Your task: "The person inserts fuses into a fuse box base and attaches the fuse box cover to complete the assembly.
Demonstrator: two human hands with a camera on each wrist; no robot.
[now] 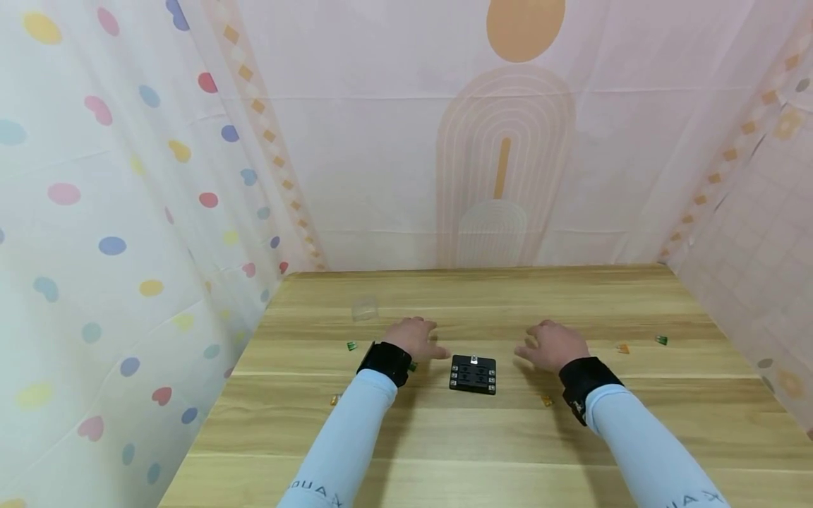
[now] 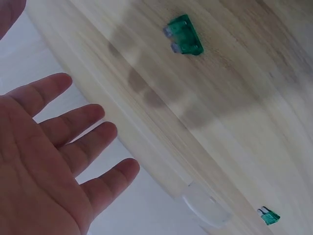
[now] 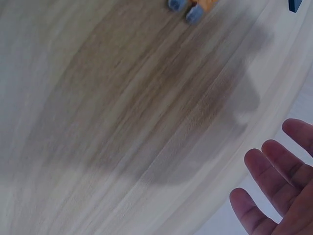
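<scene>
A black fuse block (image 1: 473,374) with metal terminals along its sides lies on the table between both hands. My left hand (image 1: 416,339) hovers to its left, fingers spread and nothing held. Close to that wrist is a green blade fuse (image 2: 185,36); a second green blade fuse (image 2: 269,215) lies farther off. To the right of the block, my right hand (image 1: 555,344) is held above the wood with fingers extended, holding nothing. An orange blade fuse (image 1: 547,400) lies below it, partly cut off at the top of the right wrist view.
A clear plastic cover (image 1: 365,309) lies toward the back left. Another orange fuse (image 1: 334,399) sits beside the left forearm. Farther right are an orange fuse (image 1: 623,348) and a green fuse (image 1: 662,340). Patterned curtains (image 1: 381,162) hang behind and beside the wooden table (image 1: 470,458).
</scene>
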